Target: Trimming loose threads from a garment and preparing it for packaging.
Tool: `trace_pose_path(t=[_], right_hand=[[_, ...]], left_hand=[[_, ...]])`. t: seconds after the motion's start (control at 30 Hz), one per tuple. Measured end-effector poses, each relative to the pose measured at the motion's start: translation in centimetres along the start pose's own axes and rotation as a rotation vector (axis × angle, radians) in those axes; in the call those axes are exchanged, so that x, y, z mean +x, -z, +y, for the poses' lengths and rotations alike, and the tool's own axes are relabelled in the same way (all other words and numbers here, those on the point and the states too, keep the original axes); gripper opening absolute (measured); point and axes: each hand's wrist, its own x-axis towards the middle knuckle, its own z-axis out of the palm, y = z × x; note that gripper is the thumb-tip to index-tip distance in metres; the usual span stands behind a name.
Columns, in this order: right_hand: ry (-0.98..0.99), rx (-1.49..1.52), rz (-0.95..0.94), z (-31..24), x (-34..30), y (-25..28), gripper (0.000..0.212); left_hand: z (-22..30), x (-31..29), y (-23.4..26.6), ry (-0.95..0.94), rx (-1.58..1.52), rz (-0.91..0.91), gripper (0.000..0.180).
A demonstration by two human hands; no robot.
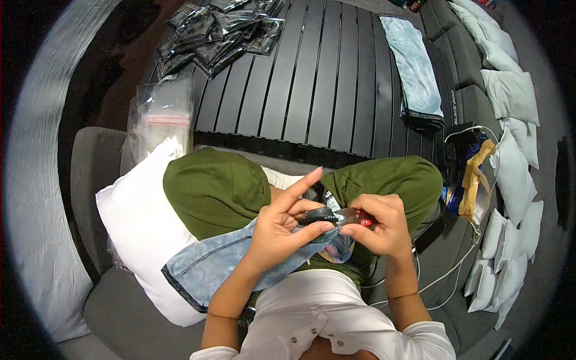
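My left hand (277,227) pinches the black edge band (318,216) of a mottled blue-grey fabric piece (219,264), with the index finger stretched out. The cloth trails from there across my lap to the left, ending in a dark trimmed edge over a white pillow. Close against the band, my right hand (384,222) is closed round a small cutting tool with red parts, which looks like thread snips (348,214). Its blade end meets the band between both hands; fingers hide most of the tool. A pale printed tag shows beside the band.
Ahead stands a black slatted table (300,78). It bears a heap of black plastic packets (222,36) and folded mottled blue cloth (414,66). Clear bags (161,117) lie near the white pillow (144,222). At right are a yellow-blue bag (474,180), white cables (447,282) and several pale cushions (510,96).
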Motion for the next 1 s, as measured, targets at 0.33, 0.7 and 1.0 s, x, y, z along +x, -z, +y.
trace_pose_path(t=[0.33,0.7,1.0], right_hand=[[0.041,-0.059,-0.014,-0.50,0.25,0.08,0.036],[0.014,-0.048,-0.010,-0.50,0.22,0.10,0.036],[0.045,-0.040,0.114,0.41,-0.30,0.12,0.036]], left_hand=[[-0.08,-0.17,0.38,-0.015,0.062,-0.125,0.067],[-0.20,-0.07,0.32,-0.060,0.196,-0.109,0.068],[0.33,-0.05,-0.13,-0.011,0.197,-0.059,0.067]])
